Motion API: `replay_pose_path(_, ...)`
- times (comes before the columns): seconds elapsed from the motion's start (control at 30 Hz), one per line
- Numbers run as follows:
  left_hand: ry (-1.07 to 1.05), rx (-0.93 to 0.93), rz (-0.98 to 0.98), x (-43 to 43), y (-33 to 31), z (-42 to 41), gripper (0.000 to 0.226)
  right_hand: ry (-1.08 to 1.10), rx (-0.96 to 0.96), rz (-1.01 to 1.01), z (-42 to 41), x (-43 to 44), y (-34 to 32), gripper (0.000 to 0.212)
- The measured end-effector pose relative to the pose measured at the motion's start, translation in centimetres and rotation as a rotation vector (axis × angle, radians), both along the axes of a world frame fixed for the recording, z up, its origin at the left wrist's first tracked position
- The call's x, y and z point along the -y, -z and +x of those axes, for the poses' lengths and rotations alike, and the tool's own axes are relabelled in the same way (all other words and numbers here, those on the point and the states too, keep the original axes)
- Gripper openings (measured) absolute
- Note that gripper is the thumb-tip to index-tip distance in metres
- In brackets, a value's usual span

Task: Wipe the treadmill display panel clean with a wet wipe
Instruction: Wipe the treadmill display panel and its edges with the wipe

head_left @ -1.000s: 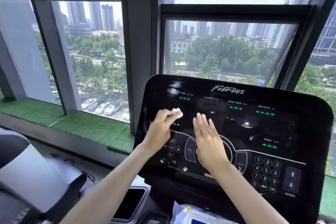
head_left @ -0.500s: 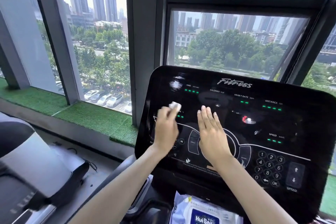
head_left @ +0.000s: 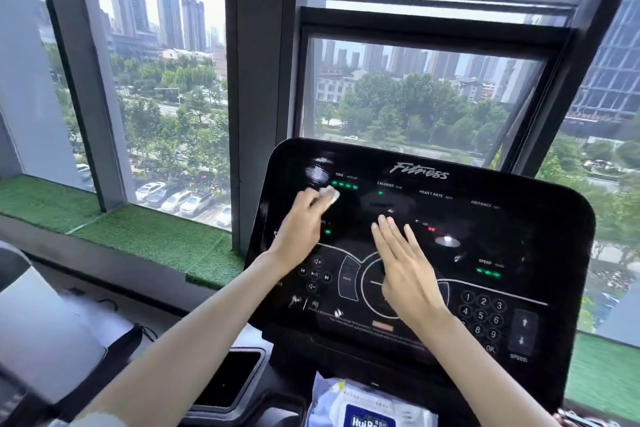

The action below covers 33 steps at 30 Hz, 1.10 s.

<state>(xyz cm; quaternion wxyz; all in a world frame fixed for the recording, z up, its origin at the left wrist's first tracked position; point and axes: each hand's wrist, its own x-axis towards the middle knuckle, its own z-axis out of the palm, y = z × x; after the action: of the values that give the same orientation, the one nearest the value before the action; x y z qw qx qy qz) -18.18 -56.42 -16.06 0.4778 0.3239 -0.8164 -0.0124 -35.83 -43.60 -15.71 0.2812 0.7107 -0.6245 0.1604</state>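
Observation:
The black glossy treadmill display panel (head_left: 502, 218) fills the lower middle and right of the view, with green readouts and a number keypad. My left hand (head_left: 299, 224) holds a small bunched white wet wipe (head_left: 329, 193) against the panel's upper left, just below the TIME readout. My right hand (head_left: 403, 263) lies flat on the panel's centre with fingers straight and together, over the round dial marking.
A blue and white pack of wet wipes (head_left: 367, 407) lies in the tray below the panel. A black cup holder (head_left: 228, 378) sits to its left. Behind the panel are large windows and a green turf sill (head_left: 156, 236). Another machine (head_left: 45, 340) stands at lower left.
My left hand has slid the wipe up and slightly left on the panel, toward the TIME readout. My right hand stays flat on the centre. The view has tilted downward.

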Motion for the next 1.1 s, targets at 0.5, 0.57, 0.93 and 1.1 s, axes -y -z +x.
replay_pose_path(0.5, -0.023, -0.156, -0.040, -2.7, -2.3, -7.0, 0.056, 0.142, 0.072, 0.075, -4.1, -3.0, 1.7, 0.091)
replay_pose_path(0.57, 0.101, -0.014, -0.169, -2.5, -1.8, -6.8, 0.058, 0.140, 0.058, 0.097, -4.4, -2.9, 1.7, 0.091)
replay_pose_path(0.93, 0.051, -0.169, -0.061, -1.3, -2.0, -7.0, 0.054, 0.150, 0.026, 0.069, -4.3, -2.8, 2.0, 0.088)
replay_pose_path(1.1, 0.075, -0.002, -0.129, -4.0, -1.4, -8.9, 0.058, 0.143, 0.048, 0.040, -3.9, -2.7, 2.2, 0.085)
